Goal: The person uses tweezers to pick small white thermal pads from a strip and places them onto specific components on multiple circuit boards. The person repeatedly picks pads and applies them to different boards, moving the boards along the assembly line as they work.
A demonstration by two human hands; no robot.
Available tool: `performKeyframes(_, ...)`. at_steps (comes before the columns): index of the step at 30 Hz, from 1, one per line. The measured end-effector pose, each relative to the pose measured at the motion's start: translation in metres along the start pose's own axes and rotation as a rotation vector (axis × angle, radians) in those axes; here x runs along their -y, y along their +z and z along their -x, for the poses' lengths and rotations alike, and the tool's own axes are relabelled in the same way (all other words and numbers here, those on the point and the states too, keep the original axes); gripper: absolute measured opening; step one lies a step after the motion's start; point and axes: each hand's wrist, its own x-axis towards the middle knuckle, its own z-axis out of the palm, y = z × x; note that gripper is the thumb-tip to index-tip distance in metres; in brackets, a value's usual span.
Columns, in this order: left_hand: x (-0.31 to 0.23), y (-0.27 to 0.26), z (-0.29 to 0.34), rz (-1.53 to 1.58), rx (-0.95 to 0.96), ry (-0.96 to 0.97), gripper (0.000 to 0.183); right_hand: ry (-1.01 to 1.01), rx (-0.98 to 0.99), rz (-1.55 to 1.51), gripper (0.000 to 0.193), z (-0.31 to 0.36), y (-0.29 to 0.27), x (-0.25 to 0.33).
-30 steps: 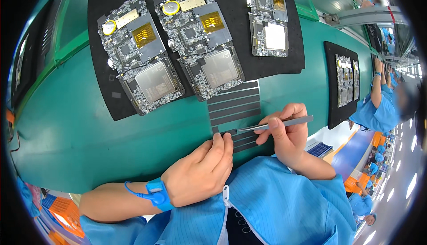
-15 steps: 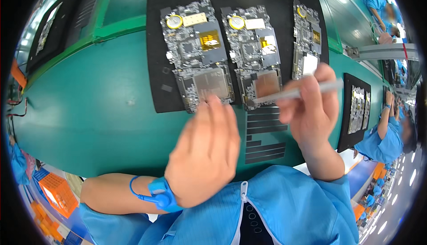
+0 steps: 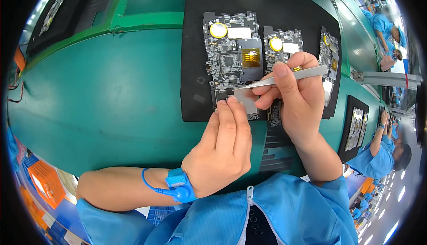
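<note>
A pair of silver tweezers (image 3: 307, 72) is pinched in my right hand (image 3: 296, 96), with the points reaching left over the nearest circuit board (image 3: 229, 60). Those tips sit just above a square metal shield (image 3: 247, 100) at the board's lower end. My left hand (image 3: 222, 147) bunches its fingertips down on that same lower end, beside the shield; whatever lies under them is hidden. A second circuit board (image 3: 282, 45) is partly covered by my right hand. Further right lies a third circuit board (image 3: 329, 58). Each carries a yellow-rimmed coin cell.
The boards lie on a black mat (image 3: 195, 67) over a green work surface (image 3: 111, 98). Dark strips (image 3: 275, 156) lie near my body. Another black mat with boards (image 3: 356, 120) stands at right, near a co-worker in blue (image 3: 373, 156). A metal bar (image 3: 382, 77) crosses at right.
The view has shifted, so mat and boards appear further right. My right hand has brought the tweezers' tips from the second board to the left one. My left hand stays at the left board's lower end.
</note>
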Motion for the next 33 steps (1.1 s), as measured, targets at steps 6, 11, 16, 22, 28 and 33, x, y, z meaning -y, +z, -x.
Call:
performKeyframes(6, 0.000, -0.001, 0.000, -0.030, 0.012, 0.017, 0.032, -0.055, 0.007, 0.049, 0.020, 0.000, 0.002, -0.002)
performKeyframes(11, 0.001, -0.001, 0.000, -0.028, 0.022, 0.024, 0.032, -0.052, -0.005, 0.036, 0.020, 0.001, 0.001, -0.003)
performKeyframes(16, 0.001, -0.001, 0.000, -0.004, 0.003, 0.014, 0.032, -0.059, -0.005, 0.041, 0.020, 0.001, 0.001, -0.003)
performKeyframes(22, -0.002, 0.001, 0.000, 0.039, -0.061, -0.101, 0.026, -0.069, -0.004, 0.052, 0.020, 0.001, 0.002, -0.003)
performKeyframes(28, -0.003, 0.006, -0.003, 0.064, -0.131, -0.187, 0.020, -0.084, 0.007, 0.052, 0.020, 0.002, 0.001, -0.004)
performKeyframes(33, 0.010, 0.002, -0.009, 0.264, -0.094, -0.199, 0.025, -0.225, 0.014, 0.195, 0.018, 0.007, -0.003, -0.010)
